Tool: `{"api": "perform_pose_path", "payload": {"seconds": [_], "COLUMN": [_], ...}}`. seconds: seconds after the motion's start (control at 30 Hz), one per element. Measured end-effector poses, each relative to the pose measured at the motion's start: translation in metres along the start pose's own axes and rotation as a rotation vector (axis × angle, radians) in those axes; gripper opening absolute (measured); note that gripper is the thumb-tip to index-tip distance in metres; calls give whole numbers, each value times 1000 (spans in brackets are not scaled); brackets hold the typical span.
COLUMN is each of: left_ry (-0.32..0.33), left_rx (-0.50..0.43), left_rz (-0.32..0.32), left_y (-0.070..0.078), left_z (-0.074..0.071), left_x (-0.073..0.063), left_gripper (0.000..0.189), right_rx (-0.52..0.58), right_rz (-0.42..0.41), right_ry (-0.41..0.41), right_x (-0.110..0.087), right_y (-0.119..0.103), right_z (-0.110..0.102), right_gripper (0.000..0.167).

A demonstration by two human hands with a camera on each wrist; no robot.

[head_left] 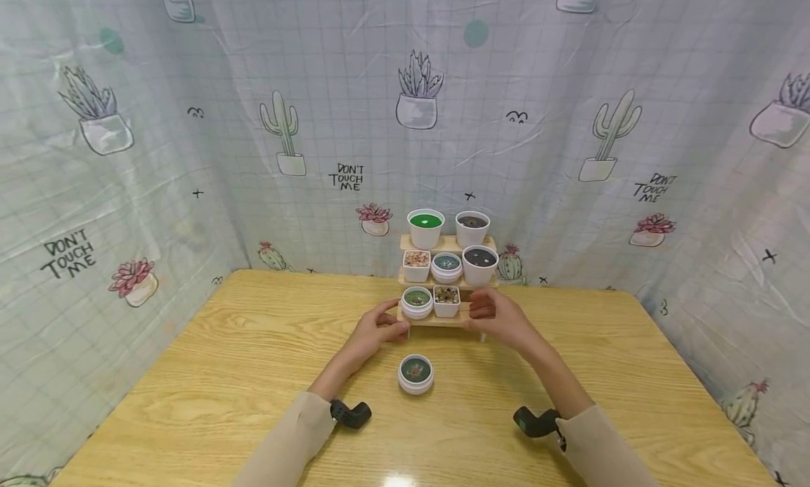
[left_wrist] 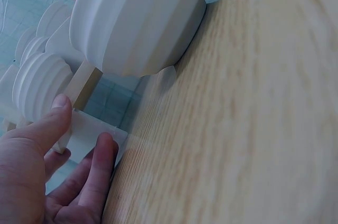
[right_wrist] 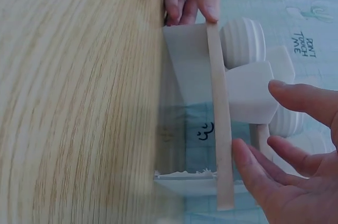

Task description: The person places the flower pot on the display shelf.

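A three-tier wooden stand [head_left: 436, 321] with white legs holds several small white pots. My left hand [head_left: 369, 336] grips the left end of its lowest shelf, thumb at the front corner and other fingers curled near the white leg [left_wrist: 90, 134]. Beside that thumb sits a round ribbed pot [head_left: 417, 311] with green filling. A square pot [head_left: 446, 308] with speckled filling stands to its right. My right hand [head_left: 509, 323] is at the shelf's right end, fingers spread, one fingertip at the board [right_wrist: 222, 145] and another close to the square pot.
A round pot [head_left: 415, 387] with dark green filling stands on the wooden table [head_left: 253, 374] before the stand. The middle shelf carries three pots, among them a dark-filled one [head_left: 479, 273]; the top shelf has two. A patterned curtain [head_left: 354, 135] hangs behind.
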State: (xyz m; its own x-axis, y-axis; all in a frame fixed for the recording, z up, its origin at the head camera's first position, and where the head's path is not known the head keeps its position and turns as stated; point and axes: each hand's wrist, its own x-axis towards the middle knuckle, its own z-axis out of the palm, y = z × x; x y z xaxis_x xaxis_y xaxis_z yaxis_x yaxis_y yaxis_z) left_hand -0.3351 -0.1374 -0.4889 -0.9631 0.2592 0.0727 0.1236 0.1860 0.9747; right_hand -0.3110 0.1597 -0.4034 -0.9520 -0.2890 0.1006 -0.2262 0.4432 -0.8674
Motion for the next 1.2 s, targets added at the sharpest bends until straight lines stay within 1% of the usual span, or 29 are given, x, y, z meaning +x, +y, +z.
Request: {"api": "perform_pose_path", "payload": {"seconds": [0.13,0.23,0.33,0.43,0.5,0.67,0.77,0.93,1.03,1.2], "left_ry": [1,2,4,3,2,3,-1,6,15,8], "left_rx": [-1,-5,-4,-4,-8,-13,-9,-3,-7,-12], "left_rz": [-3,-1,2,4,2,-2,0,-3,-5,-4], "left_y": [2,2,1,0,0,2,2,3,2,1], "left_z": [2,3,4,4,4,4,4,3,2,1], "left_x": [0,0,1,1,1,1,0,-1,-1,-1], "left_gripper": [70,70,70,70,70,70,70,70,70,71], "right_rx": [-32,-70,-78,-46,-37,-34,-1,71,101,140], "right_rz": [-6,-25,-60,-96,-112,-169,-187,-199,-218,-237], "right_ry": [-6,-40,-118,-211,-258,-342,-385,-416,-421,-420], "right_x": [-6,-11,-14,-16,-16,-18,-19,-20,-19,-17], "right_y": [1,-1,-3,-5,-5,-7,-8,-12,-11,-10], "right_z": [-4,-6,-8,-8,-7,-2,2,10,18,31], "right_gripper": [59,58,56,57,58,59,58,59,58,57]}}
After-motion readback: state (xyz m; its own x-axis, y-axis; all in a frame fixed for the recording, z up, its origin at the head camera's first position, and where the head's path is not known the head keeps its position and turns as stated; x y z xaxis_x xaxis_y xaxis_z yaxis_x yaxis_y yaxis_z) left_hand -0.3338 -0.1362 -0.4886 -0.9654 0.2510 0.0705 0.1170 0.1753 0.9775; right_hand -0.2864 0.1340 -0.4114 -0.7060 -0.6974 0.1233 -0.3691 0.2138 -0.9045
